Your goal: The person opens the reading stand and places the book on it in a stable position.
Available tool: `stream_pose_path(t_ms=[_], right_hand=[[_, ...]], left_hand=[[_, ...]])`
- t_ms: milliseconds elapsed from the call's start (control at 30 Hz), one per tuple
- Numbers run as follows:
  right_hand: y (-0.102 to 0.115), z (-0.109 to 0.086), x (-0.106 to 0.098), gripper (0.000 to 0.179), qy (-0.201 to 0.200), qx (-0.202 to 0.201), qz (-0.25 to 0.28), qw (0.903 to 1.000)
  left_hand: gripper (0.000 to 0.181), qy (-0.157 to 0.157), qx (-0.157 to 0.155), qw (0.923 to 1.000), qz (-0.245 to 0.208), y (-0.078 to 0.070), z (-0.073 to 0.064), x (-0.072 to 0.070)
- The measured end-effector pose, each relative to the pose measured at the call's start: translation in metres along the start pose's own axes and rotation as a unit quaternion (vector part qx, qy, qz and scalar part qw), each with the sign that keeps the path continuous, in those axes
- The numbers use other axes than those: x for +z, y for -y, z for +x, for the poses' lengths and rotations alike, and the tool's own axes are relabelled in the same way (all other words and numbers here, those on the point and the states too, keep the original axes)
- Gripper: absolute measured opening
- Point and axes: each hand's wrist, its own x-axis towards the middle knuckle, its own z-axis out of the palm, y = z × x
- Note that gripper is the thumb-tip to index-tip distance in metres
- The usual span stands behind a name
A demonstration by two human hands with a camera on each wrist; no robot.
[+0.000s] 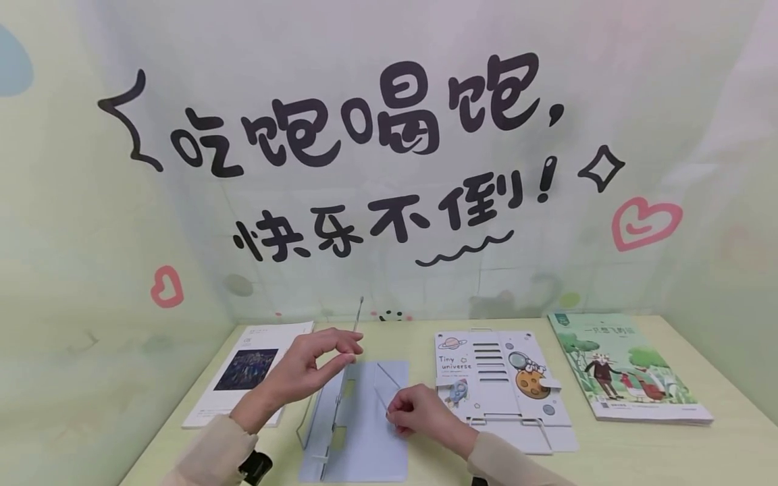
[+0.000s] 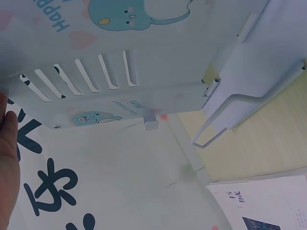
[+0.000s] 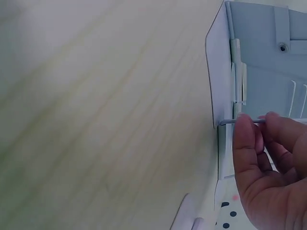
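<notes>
A light blue metal book stand has its base plate (image 1: 371,459) flat on the table and its back panel raised, almost edge-on in the head view. The left wrist view shows that panel (image 2: 163,76) with slots, a cartoon print and a small page clip (image 2: 151,123). My left hand (image 1: 313,364) pinches the panel near its upper edge; its fingers (image 2: 8,143) show only partly in the left wrist view. Behind the panel, my right hand (image 1: 425,413) pinches the thin wire support (image 3: 229,121) between thumb and fingertips.
A second book stand (image 1: 504,391), white with a space print, lies folded to the right. Further right is a green picture book (image 1: 632,371). A white booklet (image 1: 243,368) lies left, beside the wire bracket (image 2: 211,120). A printed curtain (image 1: 389,169) hangs behind the table.
</notes>
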Motion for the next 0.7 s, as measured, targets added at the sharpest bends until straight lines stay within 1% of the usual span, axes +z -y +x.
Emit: stream_pose_path(t_ms=[100, 167, 400, 500, 700], right_hand=[[0.001, -0.002, 0.001, 0.005, 0.004, -0.001, -0.032, 0.9995], [0.001, -0.002, 0.001, 0.006, 0.006, 0.000, -0.043, 0.9990], [0.000, -0.001, 0.005, 0.012, 0.012, 0.018, -0.055, 0.9982], [-0.001, -0.003, 0.006, 0.012, 0.014, 0.027, -0.059, 0.9978], [-0.003, -0.003, 0.007, 0.013, 0.012, 0.029, -0.068, 0.9972]], left_hand=[[0.023, -0.002, -0.005, 1.0000, 0.001, 0.000, 0.000, 0.001], [0.023, -0.003, -0.009, 1.0000, 0.001, 0.000, 0.001, 0.002], [0.020, 0.000, 0.011, 0.9999, 0.006, 0.001, 0.002, 0.006], [0.020, 0.002, 0.008, 1.0000, 0.004, 0.000, 0.003, 0.008], [0.020, 0.005, 0.008, 1.0000, -0.002, -0.002, 0.007, 0.011]])
